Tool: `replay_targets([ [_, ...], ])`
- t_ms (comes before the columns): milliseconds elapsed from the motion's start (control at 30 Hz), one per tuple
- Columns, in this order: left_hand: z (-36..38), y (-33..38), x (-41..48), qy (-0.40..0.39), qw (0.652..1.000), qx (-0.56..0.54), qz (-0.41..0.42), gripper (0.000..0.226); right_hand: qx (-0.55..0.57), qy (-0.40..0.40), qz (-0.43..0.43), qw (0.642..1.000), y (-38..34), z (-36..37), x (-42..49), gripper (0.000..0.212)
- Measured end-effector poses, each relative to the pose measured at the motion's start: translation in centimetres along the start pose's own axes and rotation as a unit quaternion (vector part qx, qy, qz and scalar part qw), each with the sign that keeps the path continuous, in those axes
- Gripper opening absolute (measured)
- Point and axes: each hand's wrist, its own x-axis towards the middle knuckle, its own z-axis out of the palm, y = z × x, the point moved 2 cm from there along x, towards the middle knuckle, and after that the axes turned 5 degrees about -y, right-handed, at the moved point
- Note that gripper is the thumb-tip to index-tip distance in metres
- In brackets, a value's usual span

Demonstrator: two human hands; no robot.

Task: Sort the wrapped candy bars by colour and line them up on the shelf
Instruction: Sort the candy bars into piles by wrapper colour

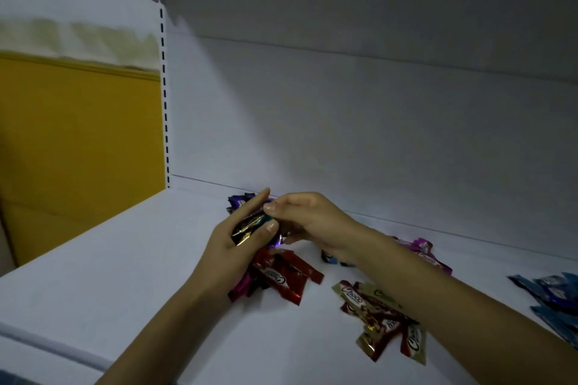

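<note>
The flat white metal shelf [125, 275] carries glossy red foil candy bars with white lettering [281, 278] at centre, olive-green and red wrapped bars [381, 319] lower right, magenta-pink wrapped bars [428, 251] right of centre, blue wrapped bars [553, 294] at the right edge, dark purple wrapped bars [239, 201] at the back. A mustard-yellow flat panel [78, 141] fills the left.
</note>
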Motion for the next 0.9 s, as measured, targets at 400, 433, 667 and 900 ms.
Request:
replay_targets([
  [400, -1.3, -0.8, 1.1, 0.161, 0.983, 0.036, -0.076, 0.02, 0.108, 0.14, 0.009, 0.984, 1.4, -1.1, 3.8, 0.015],
  [433, -1.5, -0.9, 1.2, 0.171, 0.981, 0.051, -0.074, 0.019, 0.111, 0.155, 0.013, 0.982, 1.6, -1.4, 4.0, 0.015],
  [667, -1.9, -0.6, 1.2, 0.186, 0.98, 0.045, -0.06, 0.019, 0.149, 0.226, 0.069, 0.96, 3.0, -3.4, 6.3, 0.009],
  [900, -1.5, -0.3, 0.6, 0.148, 0.985, 0.084, -0.034, 0.016, 0.014, 0.238, 0.106, 0.965, 4.6, -7.0, 5.2, 0.011],
])
